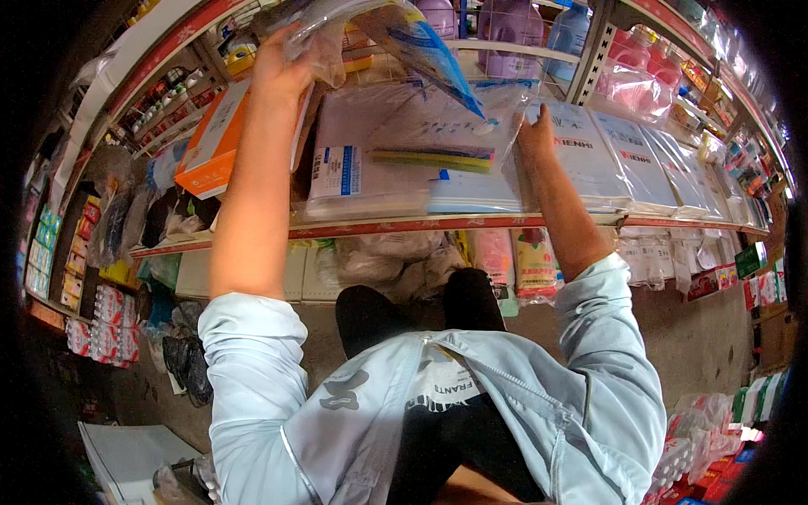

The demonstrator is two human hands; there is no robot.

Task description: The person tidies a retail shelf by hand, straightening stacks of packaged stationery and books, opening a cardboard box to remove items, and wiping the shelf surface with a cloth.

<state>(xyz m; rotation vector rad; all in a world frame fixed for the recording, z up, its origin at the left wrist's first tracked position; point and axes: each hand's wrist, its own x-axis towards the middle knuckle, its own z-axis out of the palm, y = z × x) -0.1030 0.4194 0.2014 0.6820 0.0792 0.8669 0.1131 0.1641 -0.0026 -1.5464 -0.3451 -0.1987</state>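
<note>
My left hand (281,66), raised over the shelf's back left, grips a crumpled clear plastic bag (328,47). A blue-and-yellow printed packet (435,60) hangs slanting beside it, blurred; whether it is inside that bag is unclear. Below lies a wide plastic-wrapped packet (372,126) with a printed label at its left. Near its right side rest pale blue packets (473,192) and a strip of yellow and dark bands (435,159). My right hand (536,136) is at the right edge of these clear-wrapped packets, thumb up. Its other fingers are partly hidden by the film.
An orange box (214,139) stands left on the shelf. White wrapped packs (574,151) line the right side. Purple jugs (511,31) sit behind a wire rack. The red shelf edge (404,226) crosses before my knees, with bagged goods (391,259) beneath.
</note>
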